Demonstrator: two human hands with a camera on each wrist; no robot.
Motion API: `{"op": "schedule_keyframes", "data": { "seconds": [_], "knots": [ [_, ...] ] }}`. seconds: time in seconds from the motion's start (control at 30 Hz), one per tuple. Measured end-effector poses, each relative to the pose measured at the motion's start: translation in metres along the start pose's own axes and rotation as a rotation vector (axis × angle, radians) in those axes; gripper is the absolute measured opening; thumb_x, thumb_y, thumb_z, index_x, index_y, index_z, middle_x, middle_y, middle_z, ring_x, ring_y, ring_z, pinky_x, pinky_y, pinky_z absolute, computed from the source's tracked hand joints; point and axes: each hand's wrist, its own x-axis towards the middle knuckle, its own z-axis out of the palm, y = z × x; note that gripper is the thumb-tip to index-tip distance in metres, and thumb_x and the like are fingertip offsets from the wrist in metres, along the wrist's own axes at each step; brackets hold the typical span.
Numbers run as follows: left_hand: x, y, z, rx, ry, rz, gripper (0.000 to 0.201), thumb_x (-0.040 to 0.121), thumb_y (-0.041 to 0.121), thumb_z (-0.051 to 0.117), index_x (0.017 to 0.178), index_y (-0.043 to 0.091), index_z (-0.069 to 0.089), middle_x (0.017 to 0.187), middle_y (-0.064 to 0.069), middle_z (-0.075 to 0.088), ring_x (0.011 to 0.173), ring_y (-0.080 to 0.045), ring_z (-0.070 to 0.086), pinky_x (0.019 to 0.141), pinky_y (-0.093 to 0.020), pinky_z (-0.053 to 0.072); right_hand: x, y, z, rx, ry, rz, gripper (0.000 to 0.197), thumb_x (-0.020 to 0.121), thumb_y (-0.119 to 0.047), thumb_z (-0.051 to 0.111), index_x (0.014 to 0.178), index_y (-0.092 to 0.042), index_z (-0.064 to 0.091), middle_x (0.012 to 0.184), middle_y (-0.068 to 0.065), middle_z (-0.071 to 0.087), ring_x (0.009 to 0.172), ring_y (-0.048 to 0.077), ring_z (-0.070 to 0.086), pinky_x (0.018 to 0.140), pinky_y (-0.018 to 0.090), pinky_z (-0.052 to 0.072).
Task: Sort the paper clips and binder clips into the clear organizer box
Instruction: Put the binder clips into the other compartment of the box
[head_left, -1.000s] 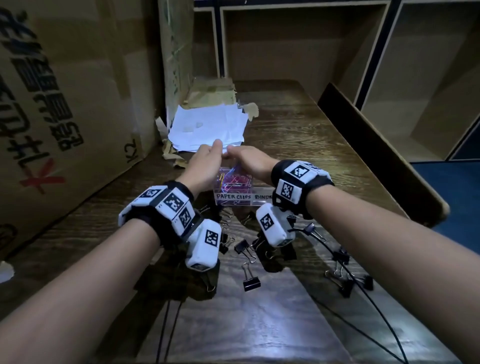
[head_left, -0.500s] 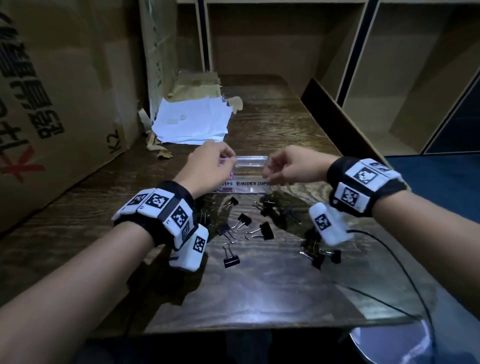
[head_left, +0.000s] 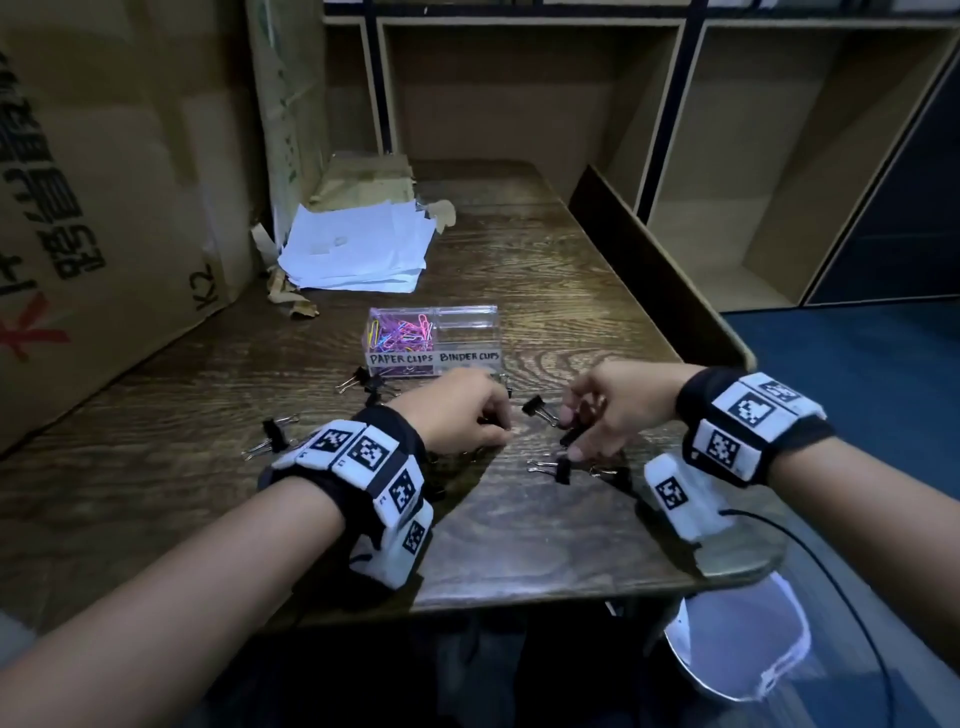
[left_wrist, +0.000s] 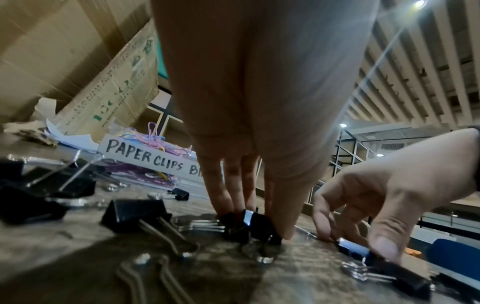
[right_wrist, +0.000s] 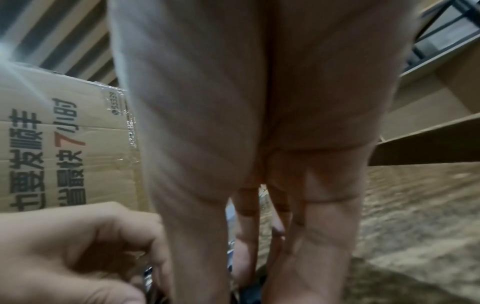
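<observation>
The clear organizer box (head_left: 467, 317) stands mid-table; coloured paper clips (head_left: 400, 332) fill its left compartment, labelled PAPER CLIPS (left_wrist: 144, 153). I see nothing in the compartment labelled BINDER CLIPS. Black binder clips lie scattered in front of it (head_left: 272, 439). My left hand (head_left: 501, 423) is down on the table, and its fingers and thumb pinch a black binder clip (left_wrist: 241, 230). Just to its right, my right hand (head_left: 569, 431) pinches another black binder clip (left_wrist: 350, 250) that lies on the wood. One more clip (head_left: 535, 407) sits between the two hands.
A stack of white paper (head_left: 358, 249) lies behind the box. Big cardboard cartons (head_left: 104, 208) wall off the left side. A wooden board (head_left: 649, 270) stands along the table's right edge, with shelves behind. A black cable (head_left: 831, 571) runs off my right wrist.
Both hands have left the organizer box and come back toward me, down onto the loose binder clips. The box, hidden by my hands before, now shows in full.
</observation>
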Motion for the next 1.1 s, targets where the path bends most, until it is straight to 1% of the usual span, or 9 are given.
{"op": "schedule_keyframes", "data": {
  "seconds": [0.17,0.27,0.37,0.43,0.63,0.77,0.93,1.0,1.1],
  "knots": [
    [0.001,-0.001,-0.004,0.050,0.028,-0.037,0.017,0.090,0.020,0.065,0.106,0.017,0.069,0.114,-0.001,0.060,0.106,-0.018,0.059,0.088,-0.028,0.047,0.012,-0.013,0.012,0.141,0.133,-0.071,0.024,0.084,-0.021,0.074,0.104,-0.012,0.064,0.089,0.003,0.069,0.070,0.013,0.073,0.065,0.025,0.060],
    [0.001,0.005,-0.005,0.043,-0.001,-0.055,0.039,0.089,0.030,0.066,0.126,0.022,0.060,0.126,-0.001,0.053,0.116,-0.019,0.053,0.099,-0.031,0.043,0.007,-0.019,0.006,0.107,0.085,-0.055,0.048,0.073,-0.034,0.083,0.113,-0.021,0.059,0.100,0.003,0.065,0.077,0.012,0.069,0.061,0.023,0.056],
    [0.000,0.009,-0.003,0.092,-0.107,-0.042,0.041,0.088,0.029,0.069,0.127,0.019,0.062,0.124,-0.002,0.059,0.115,-0.021,0.056,0.099,-0.034,0.046,0.007,-0.018,0.006,-0.188,0.142,-0.026,0.084,0.056,-0.056,0.086,0.128,-0.034,0.049,0.126,0.000,0.052,0.107,0.019,0.057,0.088,0.038,0.053],
    [-0.001,0.007,-0.001,0.075,-0.070,-0.032,0.027,0.089,0.022,0.066,0.116,0.016,0.067,0.117,-0.003,0.062,0.110,-0.021,0.058,0.092,-0.030,0.046,0.011,-0.020,0.012,-0.210,0.176,-0.042,0.092,0.060,-0.057,0.084,0.138,-0.030,0.045,0.135,0.001,0.045,0.121,0.023,0.050,0.101,0.039,0.046],
    [-0.014,-0.007,-0.003,0.025,-0.020,-0.064,0.018,0.078,0.012,0.068,0.094,0.019,0.064,0.097,0.002,0.061,0.091,-0.017,0.058,0.078,-0.032,0.050,0.027,-0.035,0.027,-0.161,0.238,-0.132,0.046,0.073,-0.040,0.082,0.112,-0.023,0.064,0.100,-0.003,0.061,0.094,0.018,0.059,0.076,0.027,0.046],
    [-0.025,-0.011,-0.008,-0.042,0.019,-0.115,0.022,0.073,0.020,0.072,0.092,0.020,0.061,0.093,0.001,0.062,0.082,-0.015,0.057,0.072,-0.030,0.049,0.035,-0.046,0.028,-0.082,0.227,-0.153,0.046,0.073,-0.029,0.082,0.113,-0.027,0.060,0.096,-0.004,0.066,0.088,0.017,0.064,0.079,0.032,0.056],
    [-0.034,-0.019,-0.015,-0.186,0.004,-0.179,0.015,0.079,0.021,0.068,0.093,0.020,0.065,0.090,0.002,0.069,0.075,-0.012,0.060,0.075,-0.028,0.052,0.032,-0.043,0.018,0.110,0.267,-0.162,0.029,0.081,-0.011,0.074,0.107,-0.021,0.066,0.090,-0.002,0.068,0.070,0.009,0.063,0.055,0.019,0.052],
    [-0.037,-0.022,-0.020,-0.180,0.010,-0.186,0.012,0.082,0.023,0.066,0.094,0.022,0.065,0.095,0.002,0.070,0.080,-0.011,0.061,0.076,-0.024,0.052,0.023,-0.039,0.008,0.087,0.255,-0.136,0.019,0.081,-0.017,0.075,0.099,-0.019,0.069,0.084,-0.005,0.066,0.073,0.011,0.063,0.054,0.017,0.049],
    [-0.041,-0.029,-0.027,-0.094,0.021,-0.196,0.011,0.082,0.022,0.066,0.094,0.021,0.066,0.088,0.003,0.067,0.075,-0.010,0.058,0.066,-0.018,0.043,0.011,-0.034,0.001,0.023,0.057,-0.101,0.043,0.066,-0.037,0.087,0.100,-0.018,0.067,0.090,-0.002,0.068,0.079,0.013,0.064,0.062,0.025,0.054]
  ]
}}
